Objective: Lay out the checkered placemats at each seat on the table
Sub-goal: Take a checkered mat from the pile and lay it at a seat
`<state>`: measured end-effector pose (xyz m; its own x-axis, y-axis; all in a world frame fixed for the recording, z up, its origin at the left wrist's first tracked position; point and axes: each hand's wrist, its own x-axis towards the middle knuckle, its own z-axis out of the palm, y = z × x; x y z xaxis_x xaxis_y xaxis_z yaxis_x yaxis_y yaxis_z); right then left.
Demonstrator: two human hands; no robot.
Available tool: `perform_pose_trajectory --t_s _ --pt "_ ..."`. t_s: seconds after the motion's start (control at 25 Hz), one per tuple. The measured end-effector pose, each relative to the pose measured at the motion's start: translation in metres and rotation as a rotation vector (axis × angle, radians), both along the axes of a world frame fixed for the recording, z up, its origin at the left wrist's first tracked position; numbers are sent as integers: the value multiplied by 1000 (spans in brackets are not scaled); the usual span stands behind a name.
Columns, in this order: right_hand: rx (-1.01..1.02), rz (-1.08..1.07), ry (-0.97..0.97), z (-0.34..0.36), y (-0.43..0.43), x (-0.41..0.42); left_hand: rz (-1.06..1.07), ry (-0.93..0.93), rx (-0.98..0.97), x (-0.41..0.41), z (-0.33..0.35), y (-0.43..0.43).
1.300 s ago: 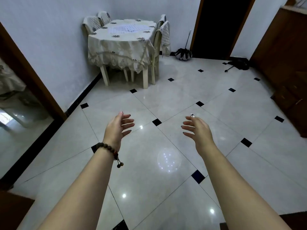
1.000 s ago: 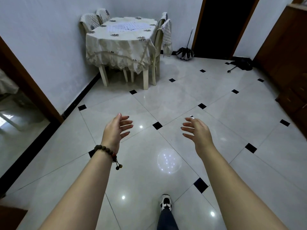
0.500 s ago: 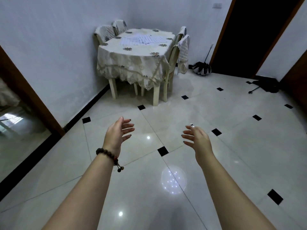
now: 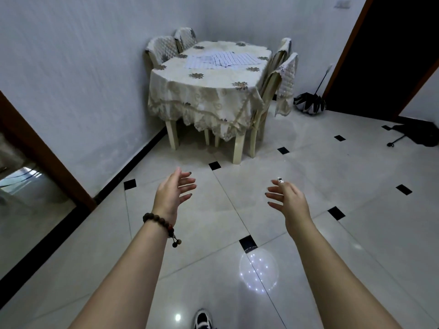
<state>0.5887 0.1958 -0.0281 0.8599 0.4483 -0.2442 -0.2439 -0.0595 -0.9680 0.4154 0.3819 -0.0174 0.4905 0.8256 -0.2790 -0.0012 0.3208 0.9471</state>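
Both the left hand (image 4: 174, 194) and right hand (image 4: 288, 200) hang empty and loose-fingered, well short of the worktop (image 4: 213, 77), where the checkered placemats (image 4: 223, 59) lie piled at its middle, none yet at a seat

You have open tiled floor (image 4: 237, 210) straight ahead to the table (image 4: 206, 96). Its near edge is free; 2 right-side chairs (image 4: 286, 77) and 2 wall-side chairs (image 4: 162, 47) block the flanks. An umbrella (image 4: 308, 103) stands farther right.

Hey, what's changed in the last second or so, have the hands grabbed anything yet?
The person has walked closer to the table, which now looks nearer; a shoe shows at the bottom edge. Nothing was picked up: the left hand and right hand stay open and empty, held out in front. The checkered placemats still lie together mid-table.
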Motion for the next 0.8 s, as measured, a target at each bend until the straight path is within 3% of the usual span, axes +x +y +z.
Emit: perform_pose_trajectory --t_s 0.48,0.8 --pt "-19 -12 -14 9 187 129 -27 24 11 131 2 186" --pt "-4 -10 -27 6 299 270 -10 15 30 270 7 295"
